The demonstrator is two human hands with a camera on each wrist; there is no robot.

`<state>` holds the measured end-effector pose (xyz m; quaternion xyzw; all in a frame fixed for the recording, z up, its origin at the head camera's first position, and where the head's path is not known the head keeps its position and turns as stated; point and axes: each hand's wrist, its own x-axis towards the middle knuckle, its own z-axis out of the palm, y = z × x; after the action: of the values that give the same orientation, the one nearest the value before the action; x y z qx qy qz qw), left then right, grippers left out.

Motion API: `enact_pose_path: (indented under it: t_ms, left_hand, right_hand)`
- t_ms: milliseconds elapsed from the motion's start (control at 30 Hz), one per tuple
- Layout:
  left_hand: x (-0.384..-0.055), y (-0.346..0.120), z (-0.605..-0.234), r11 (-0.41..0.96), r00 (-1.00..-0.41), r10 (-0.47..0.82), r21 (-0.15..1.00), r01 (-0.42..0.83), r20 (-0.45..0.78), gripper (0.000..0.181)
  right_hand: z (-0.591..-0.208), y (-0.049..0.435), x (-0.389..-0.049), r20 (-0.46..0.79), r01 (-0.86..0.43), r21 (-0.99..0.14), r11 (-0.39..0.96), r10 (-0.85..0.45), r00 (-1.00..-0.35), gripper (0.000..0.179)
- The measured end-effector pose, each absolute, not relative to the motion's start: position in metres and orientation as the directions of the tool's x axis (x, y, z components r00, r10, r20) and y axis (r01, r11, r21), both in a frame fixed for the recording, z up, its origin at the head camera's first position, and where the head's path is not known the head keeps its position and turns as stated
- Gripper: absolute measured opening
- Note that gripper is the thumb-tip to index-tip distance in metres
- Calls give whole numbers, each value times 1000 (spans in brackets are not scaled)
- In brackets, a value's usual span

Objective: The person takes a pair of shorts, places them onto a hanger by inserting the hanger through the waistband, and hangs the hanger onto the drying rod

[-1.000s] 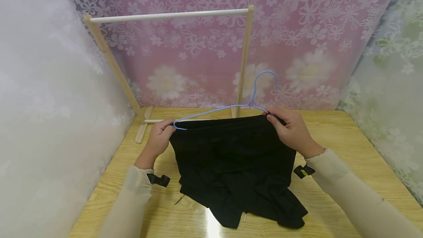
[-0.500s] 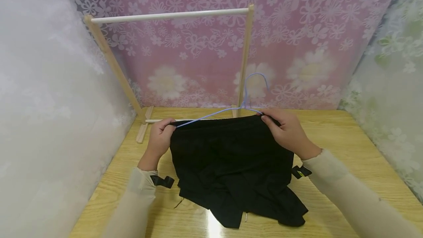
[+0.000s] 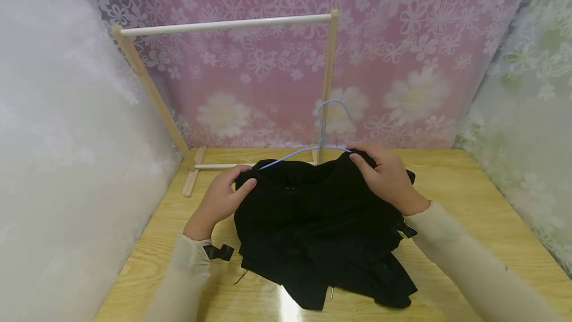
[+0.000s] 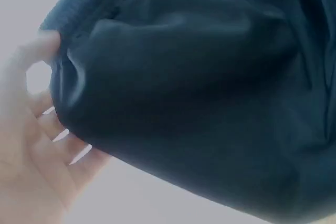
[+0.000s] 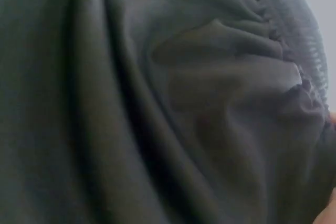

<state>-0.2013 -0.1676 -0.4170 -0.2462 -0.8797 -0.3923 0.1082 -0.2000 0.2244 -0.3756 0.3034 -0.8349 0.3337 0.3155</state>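
A black garment with a gathered elastic waistband, seemingly shorts [image 3: 308, 222], hangs from both hands, its lower part crumpled on the table. My left hand [image 3: 221, 200] holds the left end of the waistband, thumb in front; in the left wrist view its fingers [image 4: 79, 166] curve along the fabric's edge. My right hand [image 3: 386, 175] pinches the waistband together with the right shoulder of a blue wire hanger [image 3: 292, 153]. The hanger's hook stands up above the waistband, and its left end disappears inside it. In the right wrist view dark folds fill most of the picture.
Behind the hands stands a wooden rack [image 3: 154, 96] with a white top rail [image 3: 228, 25] and a white lower bar. The wood-grain table [image 3: 469, 222] extends to the right. A pink floral backdrop [image 3: 268, 78] closes off the back, with pale walls at both sides.
The hanger has shifted left and its left end has slipped inside the waistband. The waistband has gone from taut to sagging open. My left hand has moved slightly inward; its thumb now lies over the fabric.
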Motion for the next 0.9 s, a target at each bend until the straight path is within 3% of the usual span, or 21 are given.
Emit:
enact_pose_path:
  t_ms: [200,433,700,900]
  left_hand:
    - [-202,-152,-417,552,-849,395,647,525,352,41]
    - [-204,-130,-413,519,-811,401,624,585,427,29]
    - [-199,-104,-412,518,-786,440,592,618,435,31]
    - [-194,-87,-408,511,-765,437,569,644,473,31]
  right_hand:
    - [-377,216,-200,670,-716,-327,617,-383,-636,25]
    - [-375,203,-198,633,-712,-372,595,-398,-664,20]
    - [-378,191,-199,635,-774,-334,538,-478,-606,11]
    - [-384,182,-199,627,-802,-365,474,-511,-588,11]
